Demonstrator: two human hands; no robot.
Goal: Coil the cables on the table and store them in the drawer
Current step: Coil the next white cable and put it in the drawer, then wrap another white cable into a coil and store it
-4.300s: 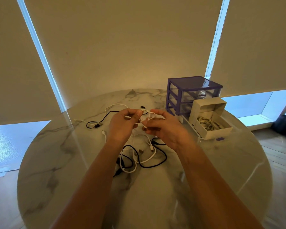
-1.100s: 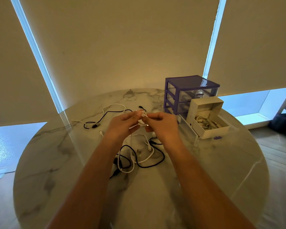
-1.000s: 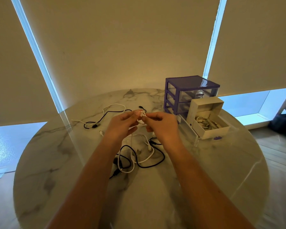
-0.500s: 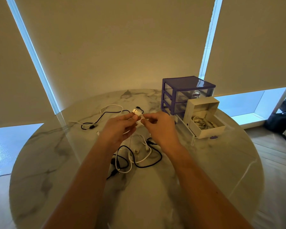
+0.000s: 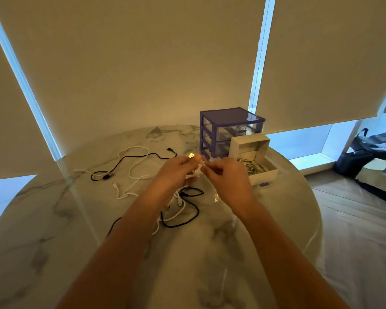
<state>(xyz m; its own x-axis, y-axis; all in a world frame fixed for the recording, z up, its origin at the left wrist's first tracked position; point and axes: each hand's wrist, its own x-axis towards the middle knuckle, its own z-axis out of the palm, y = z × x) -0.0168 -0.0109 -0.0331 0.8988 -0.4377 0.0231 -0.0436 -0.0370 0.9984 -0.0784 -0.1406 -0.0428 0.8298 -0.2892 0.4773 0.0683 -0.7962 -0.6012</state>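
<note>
My left hand (image 5: 176, 172) and my right hand (image 5: 226, 176) meet above the middle of the round marble table (image 5: 54, 230), both pinching a small white cable (image 5: 197, 171) whose USB plug (image 5: 191, 155) sticks up by my left thumb. Below them lies a tangle of black cable (image 5: 187, 216) and white cable (image 5: 176, 216). Further left a long white cable (image 5: 134, 168) and a black cable (image 5: 120, 162) sprawl loose. A purple drawer unit (image 5: 227, 128) stands behind my right hand. Its pulled-out white drawer (image 5: 263, 172) holds a coiled cable (image 5: 252, 166).
Roller blinds cover the windows behind the table. Dark bags and a box (image 5: 374, 170) sit on the wooden floor at the right. The table's near half carries only my forearms.
My hands have stayed together on the white cable, working it into a smaller bundle; the USB plug now pokes up by my left thumb. The view has shifted slightly right.
</note>
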